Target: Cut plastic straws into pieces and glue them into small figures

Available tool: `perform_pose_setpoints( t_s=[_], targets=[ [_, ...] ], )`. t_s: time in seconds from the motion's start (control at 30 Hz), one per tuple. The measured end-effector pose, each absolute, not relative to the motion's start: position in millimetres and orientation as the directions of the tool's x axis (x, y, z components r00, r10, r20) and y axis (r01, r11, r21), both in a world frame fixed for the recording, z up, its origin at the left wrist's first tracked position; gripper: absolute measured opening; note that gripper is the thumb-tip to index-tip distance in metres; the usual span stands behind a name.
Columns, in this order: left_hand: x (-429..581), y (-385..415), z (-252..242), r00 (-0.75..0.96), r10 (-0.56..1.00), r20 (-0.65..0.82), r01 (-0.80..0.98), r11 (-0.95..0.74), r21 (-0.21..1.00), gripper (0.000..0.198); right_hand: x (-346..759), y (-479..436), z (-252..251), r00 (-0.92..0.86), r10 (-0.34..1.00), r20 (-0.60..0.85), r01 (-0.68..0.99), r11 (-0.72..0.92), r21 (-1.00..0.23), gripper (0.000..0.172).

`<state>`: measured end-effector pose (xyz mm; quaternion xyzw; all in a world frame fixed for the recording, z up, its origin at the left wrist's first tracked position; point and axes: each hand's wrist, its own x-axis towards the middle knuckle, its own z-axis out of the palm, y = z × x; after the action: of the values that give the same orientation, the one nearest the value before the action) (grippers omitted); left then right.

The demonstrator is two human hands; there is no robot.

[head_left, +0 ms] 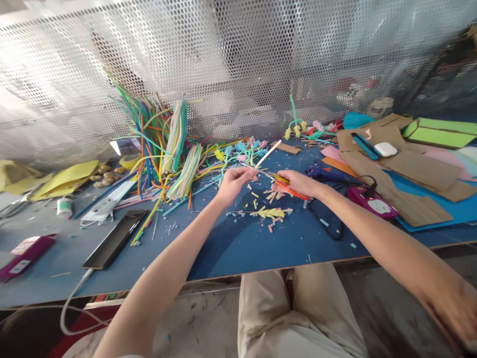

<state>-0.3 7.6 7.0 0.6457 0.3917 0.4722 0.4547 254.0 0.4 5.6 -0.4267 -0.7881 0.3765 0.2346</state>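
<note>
1. Blue-topped bench [223,258] spans the view above the person's lap. Near its front edge, at left, lies a flat black smartphone [114,238]; its white cable [76,286] loops over the edge, so a swing of the left forearm could snag it and drag the phone off.
2. Between the forearms, a pale yellow, fuzzy, leafy sprig [271,213] lies among small pastel clippings [271,228]; a lowered wrist could crush it or sweep it aside.
3. Left hand [234,185], above the bench: its grip is pinched together, seemingly on a straight cream-coloured stem [268,153] slanting up beyond the fingertips. Too light a pinch could let it twist or spring loose.
4. Right hand [296,183]: its grip is clamped on orange-and-yellow-handled metal scissors [292,190], blades reaching to the left fingertips. A slip could nick a finger; whether they bite the stem, I cannot tell.
5. Beyond, a tall multicoloured pipe-cleaner bunch [143,124] stands before silver perforated metal mesh [238,69]; a careless reach could topple it.
</note>
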Motion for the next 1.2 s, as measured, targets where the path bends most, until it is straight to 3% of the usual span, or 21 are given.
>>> perform_pose_setpoints(
  t_s=[0.77,1.0,1.2],
  targets=[
    [-0.6,4.3,7.5,0.331,0.928,0.171,-0.034,-0.17,0.985,0.031,251.1,-4.7,5.7,-0.584,0.81,0.05,0.408,0.346,-0.845,0.038],
    [-1.3,6.6,5.6,0.332,0.928,0.167,-0.014,-0.172,0.985,0.033,253.3,-0.1,5.5,-0.541,0.841,0.023,0.515,0.353,-0.781,0.021],
    [0.1,6.5,3.1,0.338,0.931,0.135,-0.045,-0.127,0.991,0.032,254.9,3.4,1.4,-0.524,0.851,0.024,0.554,0.363,-0.749,0.024]
  ],
)
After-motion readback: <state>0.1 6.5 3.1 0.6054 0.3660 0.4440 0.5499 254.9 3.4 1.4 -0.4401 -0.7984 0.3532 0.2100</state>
